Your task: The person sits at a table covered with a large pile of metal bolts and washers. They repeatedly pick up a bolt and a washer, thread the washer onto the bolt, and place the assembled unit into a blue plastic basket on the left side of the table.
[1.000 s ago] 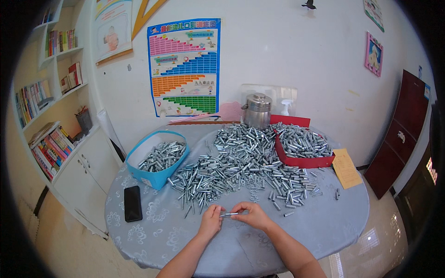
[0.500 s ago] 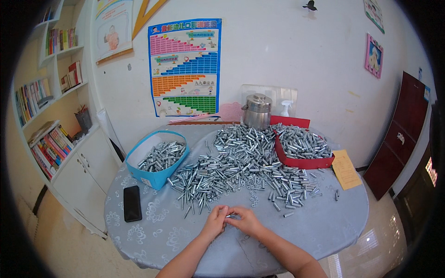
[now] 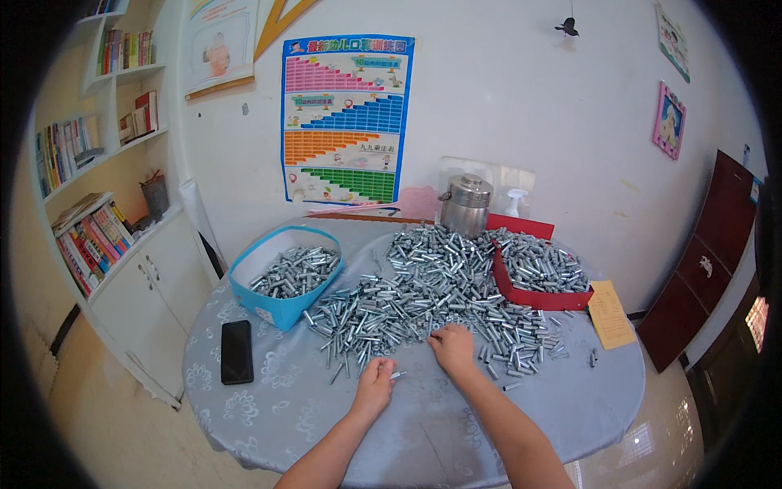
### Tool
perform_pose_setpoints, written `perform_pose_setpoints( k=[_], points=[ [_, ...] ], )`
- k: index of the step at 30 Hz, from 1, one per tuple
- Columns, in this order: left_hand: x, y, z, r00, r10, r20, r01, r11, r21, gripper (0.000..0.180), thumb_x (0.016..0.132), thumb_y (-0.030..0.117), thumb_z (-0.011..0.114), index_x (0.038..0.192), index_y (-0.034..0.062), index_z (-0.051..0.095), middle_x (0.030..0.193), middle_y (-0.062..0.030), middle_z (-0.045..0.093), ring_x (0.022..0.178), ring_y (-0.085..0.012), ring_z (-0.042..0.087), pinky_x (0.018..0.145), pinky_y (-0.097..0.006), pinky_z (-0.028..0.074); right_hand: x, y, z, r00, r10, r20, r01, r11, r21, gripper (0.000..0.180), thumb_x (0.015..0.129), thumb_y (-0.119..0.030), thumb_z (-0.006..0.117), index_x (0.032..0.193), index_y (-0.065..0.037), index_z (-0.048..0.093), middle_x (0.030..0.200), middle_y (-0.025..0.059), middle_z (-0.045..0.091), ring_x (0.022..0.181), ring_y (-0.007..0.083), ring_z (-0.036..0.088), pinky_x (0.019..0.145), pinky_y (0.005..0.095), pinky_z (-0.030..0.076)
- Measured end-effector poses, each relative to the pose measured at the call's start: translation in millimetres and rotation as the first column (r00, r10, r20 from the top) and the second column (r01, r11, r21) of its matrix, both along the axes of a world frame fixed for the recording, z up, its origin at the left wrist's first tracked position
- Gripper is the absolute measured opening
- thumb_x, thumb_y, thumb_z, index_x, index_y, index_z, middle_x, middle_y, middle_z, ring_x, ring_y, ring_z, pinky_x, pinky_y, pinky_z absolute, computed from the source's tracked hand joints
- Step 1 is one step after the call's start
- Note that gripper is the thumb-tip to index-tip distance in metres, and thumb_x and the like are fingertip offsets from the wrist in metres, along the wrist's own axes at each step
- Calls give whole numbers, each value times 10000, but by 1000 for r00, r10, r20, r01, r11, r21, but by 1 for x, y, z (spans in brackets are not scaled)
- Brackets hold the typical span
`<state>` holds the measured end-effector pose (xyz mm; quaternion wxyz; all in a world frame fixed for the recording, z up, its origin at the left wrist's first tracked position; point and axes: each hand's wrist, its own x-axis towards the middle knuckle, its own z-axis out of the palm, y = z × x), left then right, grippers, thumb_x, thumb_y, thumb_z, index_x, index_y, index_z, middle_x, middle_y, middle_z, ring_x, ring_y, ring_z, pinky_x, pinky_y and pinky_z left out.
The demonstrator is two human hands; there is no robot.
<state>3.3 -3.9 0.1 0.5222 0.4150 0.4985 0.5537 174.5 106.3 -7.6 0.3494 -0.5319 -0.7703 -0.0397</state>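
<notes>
My left hand (image 3: 375, 386) is closed over the cloth-covered table, a slim silver metal bolt (image 3: 397, 375) poking out to the right of its fingers. Farther forward and to the right, my right hand (image 3: 452, 349) reaches the near edge of the heap, fingertips bent together among small ring-like metal pieces; whatever lies between them is too small to make out. A broad pile of silver bolts and tubes (image 3: 366, 318) spreads beyond both hands. More metal pieces fill a blue-rimmed box (image 3: 287, 311) on the left and a red box (image 3: 542, 298) on the right.
A black phone (image 3: 236, 352) lies at the left of the grey tablecloth (image 3: 326, 432). Behind the pile stands a steel canister (image 3: 466, 205) near a white spray bottle (image 3: 515, 201). A yellow paper (image 3: 611, 314) rests by the red box. White shelves (image 3: 155, 273) flank the table's left.
My hands were together near the front of the table. They have parted: the right moved forward to the pile's edge, while the left stayed low with the bolt. The view has shifted slightly.
</notes>
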Motion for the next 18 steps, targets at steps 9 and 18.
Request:
perform_pose_setpoints(
  k=[9, 18],
  points=[
    [2, -1, 2, 999, 3, -37, -3, 1000, 10, 196, 895, 246, 445, 924, 69, 523, 665, 0, 478, 516, -49, 396, 466, -195, 346, 19, -18, 3, 949, 312, 49, -302, 942, -147, 124, 650, -177, 670, 755, -114, 683, 751, 56, 612, 716, 237, 562, 645, 349, 439],
    [2, -1, -1, 998, -27, -50, 27, 1000, 6, 188, 899, 217, 432, 920, 57, 528, 693, 3, 497, 539, -51, 423, 527, -204, 398, 23, -75, 32, 926, 261, -272, -341, 887, -311, 131, 698, -159, 678, 781, -62, 652, 753, 57, 624, 706, 163, 575, 633, 279, 445]
  ],
)
